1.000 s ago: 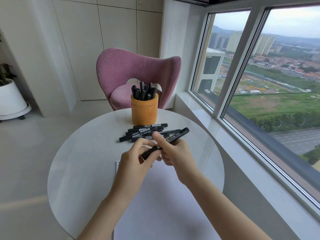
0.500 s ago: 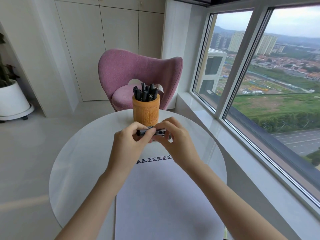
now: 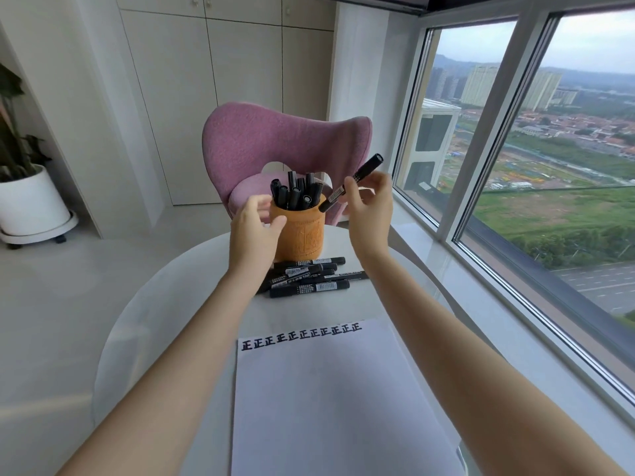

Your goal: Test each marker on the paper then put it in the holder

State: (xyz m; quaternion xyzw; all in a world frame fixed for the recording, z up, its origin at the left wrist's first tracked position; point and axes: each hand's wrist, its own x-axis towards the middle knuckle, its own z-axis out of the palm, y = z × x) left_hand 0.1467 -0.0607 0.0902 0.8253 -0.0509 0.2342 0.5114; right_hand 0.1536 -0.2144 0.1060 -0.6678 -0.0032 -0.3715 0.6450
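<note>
Fingers (image 3: pixel 349 187) w/ marker (image 3: pixel 368 167) now at holder (image 3: pixel 303 237)

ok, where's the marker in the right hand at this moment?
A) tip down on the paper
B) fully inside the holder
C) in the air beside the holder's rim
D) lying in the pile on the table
C: the right hand pinches the marker tilted in the air, with its lower end by the rim of the holder and not yet in.

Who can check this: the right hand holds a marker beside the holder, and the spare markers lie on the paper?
Wrong place: the head view shows the spare markers lying on the table, between holder and paper. The right hand does hold a marker.
</note>
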